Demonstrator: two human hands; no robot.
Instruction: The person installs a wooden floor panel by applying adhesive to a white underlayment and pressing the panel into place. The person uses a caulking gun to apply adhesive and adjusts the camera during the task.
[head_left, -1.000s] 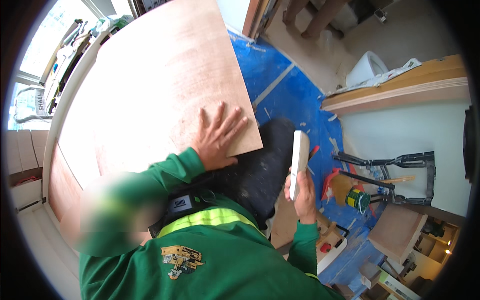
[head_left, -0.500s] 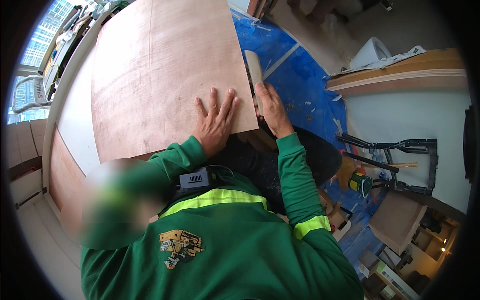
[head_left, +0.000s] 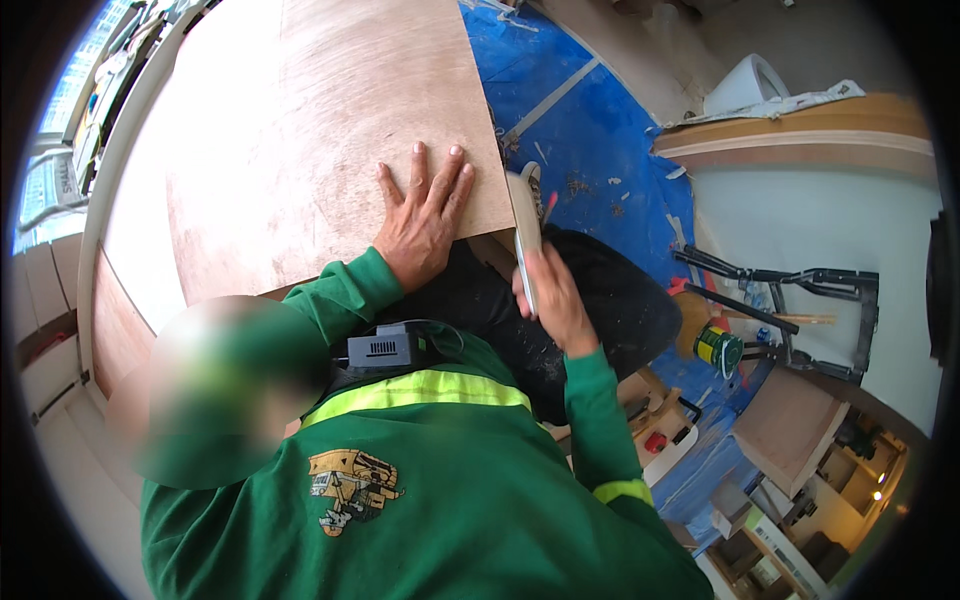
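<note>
Here, seen from above, a person's left hand (head_left: 422,215) lies flat, fingers spread, on a large sheet of pale reddish wood (head_left: 330,130), near its right-hand corner closest to the body. The right hand (head_left: 556,297) is closed around the near part of a pale, bar-shaped tool (head_left: 526,225), which points away from the body. The tool's far portion lies along the sheet's right edge, to the right of the left hand; whether it touches the edge is hard to tell. A small red tip (head_left: 551,203) shows just beyond the right hand, and a shoe (head_left: 532,176) is partly visible farther out.

Beneath and around the right hand is a leg in dark trousers (head_left: 610,295). Nearer the body than the left hand, a grey boxy device (head_left: 380,348) sits at the waist, above a green sweatshirt (head_left: 430,480) with a yellow band; part of the left sleeve is blurred.

Beyond the right hand, blue sheeting (head_left: 565,120) covers the floor. Well to its right are a green tub (head_left: 718,350) and a black metal frame (head_left: 865,320). Far beyond, up and to the right, stands a white toilet (head_left: 742,88).
</note>
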